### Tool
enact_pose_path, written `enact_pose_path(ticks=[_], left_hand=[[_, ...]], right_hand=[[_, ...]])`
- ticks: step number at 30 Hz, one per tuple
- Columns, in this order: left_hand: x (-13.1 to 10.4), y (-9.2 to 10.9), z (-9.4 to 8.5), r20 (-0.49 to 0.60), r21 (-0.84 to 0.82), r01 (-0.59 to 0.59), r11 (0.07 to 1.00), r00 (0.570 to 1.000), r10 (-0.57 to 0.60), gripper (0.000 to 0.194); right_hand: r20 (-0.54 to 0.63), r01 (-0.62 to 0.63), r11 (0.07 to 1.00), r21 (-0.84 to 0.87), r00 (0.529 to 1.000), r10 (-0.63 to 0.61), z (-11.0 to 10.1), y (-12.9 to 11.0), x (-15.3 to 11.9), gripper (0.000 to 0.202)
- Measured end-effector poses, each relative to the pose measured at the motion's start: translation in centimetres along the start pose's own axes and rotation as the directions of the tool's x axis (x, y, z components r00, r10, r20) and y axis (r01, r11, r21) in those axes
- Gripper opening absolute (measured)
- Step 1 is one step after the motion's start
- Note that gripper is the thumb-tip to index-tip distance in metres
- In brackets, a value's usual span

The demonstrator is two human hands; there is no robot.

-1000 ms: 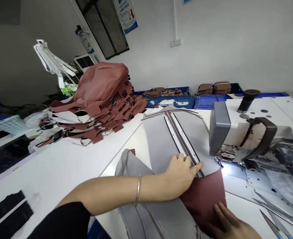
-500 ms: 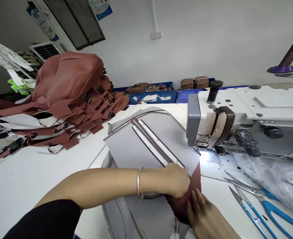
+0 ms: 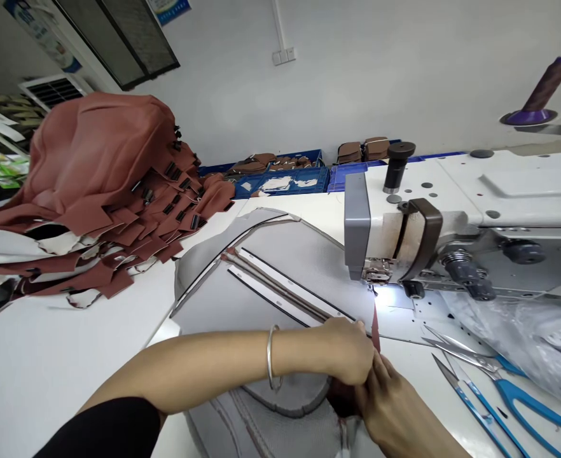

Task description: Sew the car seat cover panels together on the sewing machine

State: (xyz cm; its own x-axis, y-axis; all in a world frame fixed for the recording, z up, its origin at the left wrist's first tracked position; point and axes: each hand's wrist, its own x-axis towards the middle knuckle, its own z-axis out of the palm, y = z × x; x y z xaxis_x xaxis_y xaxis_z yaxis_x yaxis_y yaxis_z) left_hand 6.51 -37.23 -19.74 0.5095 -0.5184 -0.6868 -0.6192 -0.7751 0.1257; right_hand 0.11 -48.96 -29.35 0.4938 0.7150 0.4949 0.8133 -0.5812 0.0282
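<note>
L hand point(image 3: 350, 350): I've got it curled narrow at the near end of the white strips point(image 3: 280, 276), knuckles up; fingertips hidden, can't tell what's pinched.
R hand point(image 3: 388, 401): fingers close tog., meeting L hand at the maroon fabric point(image 3: 375, 327); grip hidden, can't tell if holding.
Grey panel point(image 3: 309, 254): partly under L hand, L of the sewing machine point(image 3: 457, 191), far end away & left; overlaps grey cloth point(image 3: 294, 434) nearer me.
Strips: two, dark-edged, running along panel, narrow channel btwn.
Maroon bit: thin sliver visible just R of L hand, nr needle area; rest mostly hidden.
Machine: R side, lamp lit, bright patch below head.
Scissors point(image 3: 490, 364): blue-handled, on surface point(image 3: 94, 343), R of R hand, w/ blue snips point(image 3: 488, 419) beside.
Plastic bag point(image 3: 528, 337): clear, beyond scissors.
Pile point(image 3: 103, 152): red-brown pcs w/ blk clips point(image 3: 194, 221), far L.
Crates point(image 3: 285, 184): blue, back, nr wall.
</note>
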Motion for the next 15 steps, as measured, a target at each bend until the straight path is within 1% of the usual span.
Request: enact_pose_path(ticks=[2, 6, 9, 11, 13, 14, 15], left_hand=[[0.2, 0.1, -0.4, 0.008, -0.023, 0.004, 1.0, 1.0, -0.004, 0.031], [0.4, 0.5, -1.7, 0.049, -0.063, 0.05, 0.997, 0.998, -0.047, 0.044], [0.4, 0.8, -3.2, 0.112, -0.058, 0.053, 0.997, 0.993, -0.046, 0.035], [0.5, 0.7, -3.8, 0.127, -0.048, 0.034, 0.998, 0.991, -0.027, 0.028], [0.9, 0.4, -3.8, 0.101, -0.043, 0.024, 0.999, 0.995, -0.02, 0.023], [1.2, 0.1, -3.5, 0.081, -0.043, 0.021, 0.999, 0.997, -0.017, 0.021], [1.5, -0.2, -3.0, 0.038, -0.053, 0.015, 0.998, 0.999, -0.013, 0.018]], right_hand=[[-0.017, -0.008, 0.999, 0.032, 1.0, 0.009, 0.1, 0.3, 0.1, 0.028], [-0.042, -0.025, 0.995, 0.096, 0.999, 0.029, 0.6, 0.8, 0.3, 0.028], [-0.045, -0.021, 0.994, 0.107, 0.999, 0.026, 1.0, 1.1, 0.4, 0.031], [-0.07, -0.03, 0.994, 0.108, 0.997, 0.038, 1.3, 1.4, 0.5, 0.033], [-0.107, -0.045, 0.992, 0.118, 0.993, 0.058, 1.6, 1.8, 0.6, 0.033], [-0.122, -0.052, 0.991, 0.124, 0.99, 0.067, 1.8, 2.0, 0.7, 0.034], [-0.132, -0.057, 0.99, 0.132, 0.988, 0.074, 1.9, 2.2, 0.8, 0.034]])
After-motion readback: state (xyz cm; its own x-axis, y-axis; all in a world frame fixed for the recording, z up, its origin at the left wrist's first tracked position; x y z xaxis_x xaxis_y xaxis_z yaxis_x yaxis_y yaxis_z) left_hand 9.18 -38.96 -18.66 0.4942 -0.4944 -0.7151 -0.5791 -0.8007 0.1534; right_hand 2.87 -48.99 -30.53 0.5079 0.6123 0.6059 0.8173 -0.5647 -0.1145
